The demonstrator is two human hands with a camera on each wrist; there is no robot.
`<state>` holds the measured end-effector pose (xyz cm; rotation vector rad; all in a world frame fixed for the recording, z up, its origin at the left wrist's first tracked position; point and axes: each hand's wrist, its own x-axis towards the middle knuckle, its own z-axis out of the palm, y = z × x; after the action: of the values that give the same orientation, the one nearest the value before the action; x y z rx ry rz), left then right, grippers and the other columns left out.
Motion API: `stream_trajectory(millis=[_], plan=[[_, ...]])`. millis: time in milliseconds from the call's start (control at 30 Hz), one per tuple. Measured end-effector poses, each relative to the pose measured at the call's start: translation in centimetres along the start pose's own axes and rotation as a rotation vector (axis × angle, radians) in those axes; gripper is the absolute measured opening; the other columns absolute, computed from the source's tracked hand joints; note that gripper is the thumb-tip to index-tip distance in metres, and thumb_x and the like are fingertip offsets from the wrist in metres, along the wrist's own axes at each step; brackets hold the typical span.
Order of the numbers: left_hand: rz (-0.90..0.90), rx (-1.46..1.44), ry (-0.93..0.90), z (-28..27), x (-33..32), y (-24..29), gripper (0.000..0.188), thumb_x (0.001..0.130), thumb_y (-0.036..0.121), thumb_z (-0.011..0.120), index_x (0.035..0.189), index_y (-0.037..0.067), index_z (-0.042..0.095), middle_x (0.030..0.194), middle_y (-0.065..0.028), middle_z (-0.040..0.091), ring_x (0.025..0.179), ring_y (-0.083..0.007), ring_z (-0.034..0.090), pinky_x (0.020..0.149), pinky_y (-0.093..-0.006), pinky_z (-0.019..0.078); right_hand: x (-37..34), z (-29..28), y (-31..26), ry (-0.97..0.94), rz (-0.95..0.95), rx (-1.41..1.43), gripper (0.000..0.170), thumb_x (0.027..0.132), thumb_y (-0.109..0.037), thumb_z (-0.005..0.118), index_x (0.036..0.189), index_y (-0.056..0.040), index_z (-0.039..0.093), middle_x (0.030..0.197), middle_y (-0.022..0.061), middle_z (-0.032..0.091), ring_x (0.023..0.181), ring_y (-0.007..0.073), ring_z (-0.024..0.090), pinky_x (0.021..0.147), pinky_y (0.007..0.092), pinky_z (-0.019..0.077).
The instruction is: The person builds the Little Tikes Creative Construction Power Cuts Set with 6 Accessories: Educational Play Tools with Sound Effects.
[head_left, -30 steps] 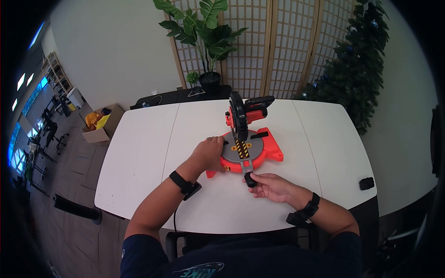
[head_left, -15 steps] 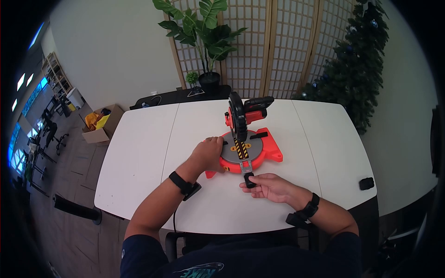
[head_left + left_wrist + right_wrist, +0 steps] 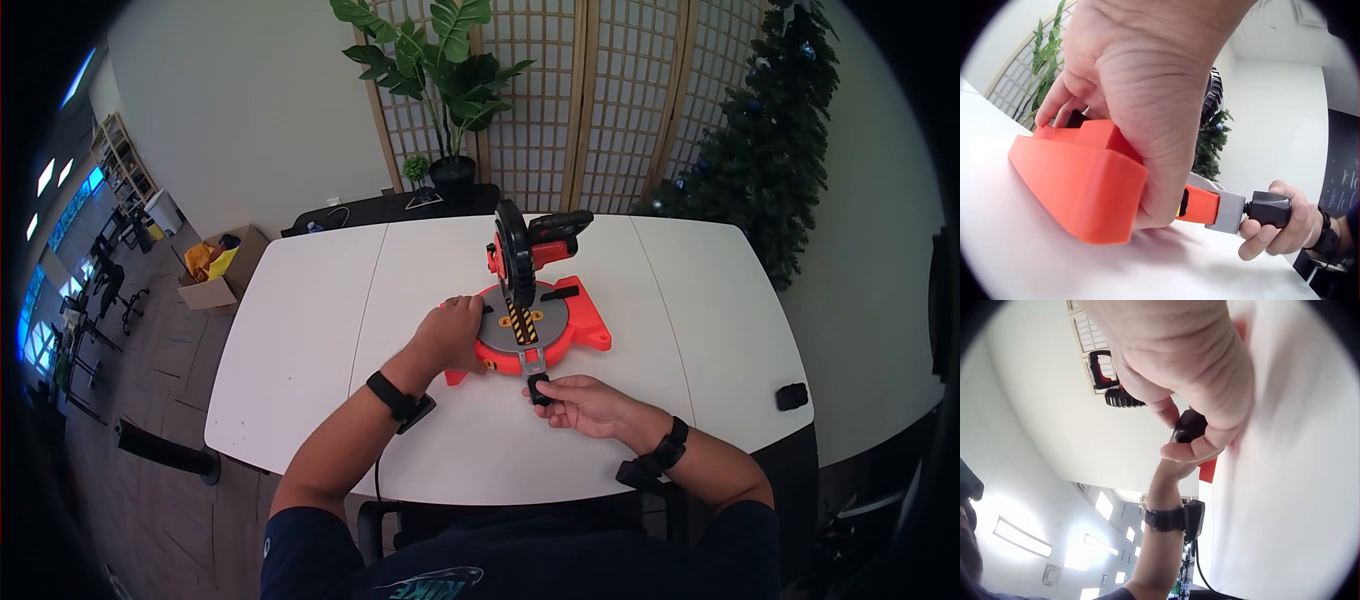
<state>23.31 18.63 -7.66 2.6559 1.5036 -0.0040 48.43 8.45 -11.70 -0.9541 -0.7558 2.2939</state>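
Note:
A toy miter saw with a red base, grey round plate and black blade guard stands on the white table. My left hand grips the left side of the base; in the left wrist view that hand lies over the red base end. At the front, my right hand pinches the black knob between thumb and fingers. The right wrist view shows the fingers curled round the knob.
A small black object lies at the table's right edge. Behind the white table stand a potted plant, a lattice screen and a decorated tree. A cardboard box is on the floor at left.
The right fingers have shifted slightly round the black knob, which looks turned compared with a second before. My left hand has stayed on the base.

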Motion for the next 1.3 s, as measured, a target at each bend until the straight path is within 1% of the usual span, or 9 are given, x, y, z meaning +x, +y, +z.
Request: stream_trajectory(millis=[300,367,500,600,667,800,900,1167,1300], plan=[[0.001,0.011,-0.017,-0.12,-0.07,0.13,0.102,0.052,0.043,0.092,0.132,-0.002,0.047,0.125,-0.0191,0.062,0.118,-0.0352,0.061,0.098,-0.0388,0.0533,0.1,-0.25,0.22,0.05,-0.042,0.002,0.028,0.101,-0.023,0.064,0.118,-0.0006,0.061,0.115,0.0116,0.069,0.098,0.015,0.067,0.077,0.0271,0.0527],[0.016,0.01,0.012,0.19,-0.06,0.01,0.102,0.051,0.043,0.093,0.131,-0.002,0.047,0.124,-0.019,0.062,0.118,-0.0355,0.061,0.098,-0.0388,0.0533,0.36,-0.56,0.21,0.0,-0.011,0.105,0.028,0.101,-0.022,0.063,0.118,-0.0005,0.059,0.118,0.014,0.069,0.098,0.0156,0.066,0.077,0.0275,0.0524],[0.017,0.012,0.017,0.23,-0.06,0.06,0.101,0.051,0.042,0.093,0.13,-0.002,0.048,0.124,-0.0192,0.062,0.118,-0.0359,0.061,0.098,-0.0389,0.0533,0.42,-0.54,0.31,-0.027,-0.005,0.137,0.025,0.101,-0.024,0.063,0.114,-0.0026,0.061,0.113,0.0109,0.07,0.095,0.0145,0.066,0.075,0.0266,0.0516],[0.01,0.006,0.006,0.06,-0.1,0.13,0.101,0.051,0.042,0.093,0.13,-0.002,0.048,0.124,-0.0193,0.062,0.118,-0.0362,0.061,0.098,-0.0391,0.0534,0.37,-0.34,0.42,-0.019,-0.024,0.029,0.025,0.103,-0.025,0.061,0.114,-0.0026,0.062,0.115,0.01,0.069,0.092,0.0122,0.067,0.076,0.0269,0.0524],[0.017,0.003,0.009,0.06,-0.13,0.08,0.101,0.051,0.042,0.093,0.13,-0.002,0.048,0.123,-0.0196,0.062,0.117,-0.0363,0.061,0.097,-0.0392,0.0536,0.03,0.16,0.37,0.094,-0.013,-0.015,0.028,0.102,-0.026,0.062,0.117,-0.0024,0.063,0.111,0.0063,0.069,0.092,0.0119,0.067,0.073,0.026,0.052],[0.02,0.003,0.016,0.1,-0.15,0.08,0.101,0.051,0.042,0.093,0.13,-0.002,0.048,0.123,-0.02,0.062,0.117,-0.0363,0.061,0.097,-0.0392,0.0537,-0.01,-0.18,-0.04,0.093,0.02,-0.004,0.032,0.102,-0.025,0.062,0.123,-0.0011,0.062,0.111,0.0056,0.069,0.092,0.0126,0.069,0.072,0.0256,0.0523],[0.018,0.007,0.015,0.07,-0.19,0.12,0.101,0.052,0.042,0.093,0.13,-0.002,0.048,0.123,-0.0202,0.062,0.117,-0.0361,0.061,0.098,-0.039,0.0537,0.21,-0.45,0.01,0.076,0.026,-0.001,0.033,0.103,-0.024,0.06,0.126,0.0,0.061,0.114,0.0066,0.069,0.092,0.0138,0.07,0.073,0.0263,0.0532],[0.022,0.013,0.023,0.26,-0.18,0.05,0.1,0.051,0.042,0.093,0.13,-0.002,0.048,0.122,-0.0197,0.062,0.117,-0.0357,0.061,0.097,-0.0391,0.0543,-0.07,-0.54,-0.09,-0.067,0.014,0.095,0.031,0.107,-0.022,0.05,0.13,-0.0013,0.053,0.13,0.0182,0.064,0.1,0.0165,0.068,0.082,0.0313,0.0532],[0.013,0.024,0.011,0.22,-0.2,0.21,0.101,0.051,0.042,0.093,0.13,-0.001,0.048,0.122,-0.0194,0.062,0.117,-0.0355,0.061,0.095,-0.0394,0.0549,0.05,-0.28,-0.06,-0.086,0.03,0.148,0.029,0.105,-0.027,0.056,0.124,-0.004,0.054,0.126,0.0161,0.066,0.093,0.0129,0.066,0.077,0.0285,0.0532]])
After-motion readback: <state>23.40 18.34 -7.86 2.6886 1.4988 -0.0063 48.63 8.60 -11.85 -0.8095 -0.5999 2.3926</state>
